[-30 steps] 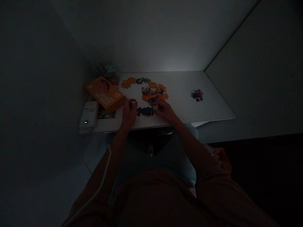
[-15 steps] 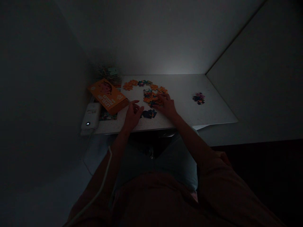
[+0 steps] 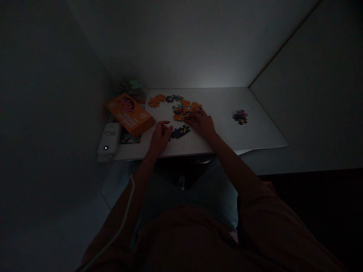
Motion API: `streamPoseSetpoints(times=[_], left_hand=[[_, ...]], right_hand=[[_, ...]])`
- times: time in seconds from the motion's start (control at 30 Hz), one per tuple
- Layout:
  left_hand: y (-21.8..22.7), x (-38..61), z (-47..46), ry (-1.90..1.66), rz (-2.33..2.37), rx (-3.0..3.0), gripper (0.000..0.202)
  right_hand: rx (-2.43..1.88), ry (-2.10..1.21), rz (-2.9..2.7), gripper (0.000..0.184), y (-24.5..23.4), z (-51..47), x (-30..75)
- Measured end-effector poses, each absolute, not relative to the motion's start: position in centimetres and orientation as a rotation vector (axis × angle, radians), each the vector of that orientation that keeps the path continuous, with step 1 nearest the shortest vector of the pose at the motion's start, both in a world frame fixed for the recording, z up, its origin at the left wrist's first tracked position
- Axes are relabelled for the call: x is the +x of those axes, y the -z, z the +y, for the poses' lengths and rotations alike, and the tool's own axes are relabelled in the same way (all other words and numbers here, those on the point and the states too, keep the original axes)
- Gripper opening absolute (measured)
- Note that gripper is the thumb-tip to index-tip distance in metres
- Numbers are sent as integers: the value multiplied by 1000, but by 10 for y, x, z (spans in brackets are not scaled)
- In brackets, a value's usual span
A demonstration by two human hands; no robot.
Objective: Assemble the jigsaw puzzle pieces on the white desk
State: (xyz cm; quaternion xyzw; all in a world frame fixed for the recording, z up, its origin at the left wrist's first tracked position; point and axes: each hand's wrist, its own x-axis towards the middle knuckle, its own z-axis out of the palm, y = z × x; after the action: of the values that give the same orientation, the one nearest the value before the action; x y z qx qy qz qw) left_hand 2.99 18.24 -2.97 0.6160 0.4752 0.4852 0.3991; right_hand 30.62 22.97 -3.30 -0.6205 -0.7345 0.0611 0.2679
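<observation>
The scene is very dim. On a white table [image 3: 227, 132] lie several orange and dark jigsaw pieces [image 3: 181, 107] in a loose arc. A small joined cluster of dark pieces [image 3: 179, 132] lies near the front edge. My left hand [image 3: 160, 136] rests on the table just left of that cluster, fingers apart and holding nothing. My right hand [image 3: 202, 122] lies over the near edge of the orange pieces, fingers curled down on them; what it holds, if anything, is hidden.
An orange puzzle box [image 3: 129, 114] lies at the table's left. A white device with a small light [image 3: 109, 138] sits at the left front corner. A small separate clump of pieces [image 3: 240, 117] lies to the right. Walls close in behind and right.
My right hand moved from the dark cluster up to the orange pieces. My left hand opened and shifted slightly right, toward the dark cluster.
</observation>
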Motion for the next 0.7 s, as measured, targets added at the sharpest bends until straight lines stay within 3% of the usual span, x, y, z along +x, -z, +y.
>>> streamPoseSetpoints(times=[0.23,0.43,0.7], left_hand=[[23,40,172,-907,1215,2261,48],[21,46,167,-769,1147,2377,41],[24,46,166,-1005,1343,2258,27]], right_hand=[[-1766,-38,-1882,52,43,244,325],[-1768,-44,-1874,98,51,259,328],[-1759,7,-2014,69,34,268,339]])
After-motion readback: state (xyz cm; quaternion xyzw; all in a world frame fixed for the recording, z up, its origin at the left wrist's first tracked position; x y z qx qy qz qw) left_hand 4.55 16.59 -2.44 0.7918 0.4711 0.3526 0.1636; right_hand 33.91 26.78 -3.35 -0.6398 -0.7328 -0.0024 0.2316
